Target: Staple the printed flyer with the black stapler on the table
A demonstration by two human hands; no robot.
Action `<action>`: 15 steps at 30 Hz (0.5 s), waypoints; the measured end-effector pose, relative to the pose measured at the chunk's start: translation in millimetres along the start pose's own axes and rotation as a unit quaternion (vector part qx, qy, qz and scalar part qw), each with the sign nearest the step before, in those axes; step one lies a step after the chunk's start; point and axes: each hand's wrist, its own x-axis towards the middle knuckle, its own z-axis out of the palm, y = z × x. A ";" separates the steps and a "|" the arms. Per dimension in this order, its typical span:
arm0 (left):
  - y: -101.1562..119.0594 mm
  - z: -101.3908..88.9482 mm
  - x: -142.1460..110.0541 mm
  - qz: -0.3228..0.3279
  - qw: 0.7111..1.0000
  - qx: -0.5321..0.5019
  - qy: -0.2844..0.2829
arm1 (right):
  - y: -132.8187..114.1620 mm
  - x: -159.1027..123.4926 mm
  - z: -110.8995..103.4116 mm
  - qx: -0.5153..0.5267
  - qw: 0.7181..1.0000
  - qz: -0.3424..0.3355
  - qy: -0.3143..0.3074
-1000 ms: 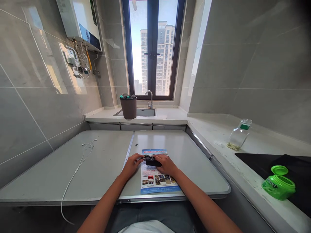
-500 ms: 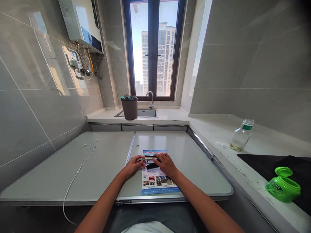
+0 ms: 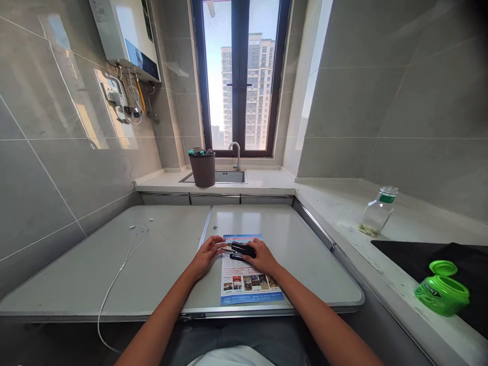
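Note:
A black stapler (image 3: pixel 244 248) with its parts spread apart is over a printed flyer (image 3: pixel 251 297) on the folding table. My right hand (image 3: pixel 263 256) is closed around the stapler's right end. At its left end my left hand (image 3: pixel 208 256) has thumb and fingers drawn together on the thin metal part. Fingers hide some of that metal part. Small dark metal pieces, like staples (image 3: pixel 215 227), lie on the table beyond my left hand.
A white cable (image 3: pixel 124 264) trails over the left of the table (image 3: pixel 160 274). Behind stand a brown bin (image 3: pixel 203 170) and a sink with a faucet (image 3: pixel 238 156). On the right counter are a glass jar (image 3: pixel 377 213) and a green mint tub (image 3: pixel 442 295).
The stapler's black upper arm has turned into fuller view between my hands. My right hand has shifted slightly right, and my left fingers have straightened somewhat at the front end.

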 end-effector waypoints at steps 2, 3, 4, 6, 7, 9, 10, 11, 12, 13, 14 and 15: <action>4.7 5.0 -5.0 0.004 0.998 0.008 -0.064 | -1.3 0.2 0.1 -0.007 1.000 0.003 -0.015; 6.7 7.3 -6.7 0.007 0.996 0.016 -0.085 | -1.6 0.3 -0.5 -0.009 1.000 0.004 -0.017; 8.2 9.0 -7.9 0.012 0.995 0.024 -0.096 | -1.7 0.3 -1.6 -0.008 1.000 0.004 -0.016; 9.2 10.1 -8.1 0.028 0.995 0.033 -0.092 | -2.0 0.5 -4.6 -0.004 1.000 -0.007 0.001; 8.8 9.4 -7.5 0.035 0.995 0.034 -0.085 | -2.5 0.6 -6.6 -0.004 1.000 -0.019 0.015; 7.0 6.4 -5.7 0.039 0.996 0.032 -0.074 | -5.8 0.9 -10.6 -0.019 0.997 -0.057 0.048; 6.0 4.5 -4.7 0.035 0.996 0.032 -0.070 | -9.0 1.2 -12.3 -0.034 0.994 -0.085 0.060; 4.9 2.5 -4.0 0.028 0.997 0.035 -0.066 | -13.6 1.7 -13.5 -0.049 0.989 -0.122 0.063; 4.0 0.7 -3.4 0.020 0.997 0.041 -0.059 | -19.3 2.5 -14.0 -0.062 0.983 -0.166 0.055; 3.2 -0.9 -3.0 0.013 0.997 0.048 -0.051 | -26.2 3.6 -13.4 -0.068 0.974 -0.213 0.036; 2.5 -2.2 -2.7 0.010 0.997 0.058 -0.040 | -33.8 5.0 -11.6 -0.068 0.965 -0.254 0.015; 1.9 -3.3 -2.4 0.010 0.997 0.067 -0.029 | -41.8 6.8 -8.7 -0.063 0.957 -0.282 -0.004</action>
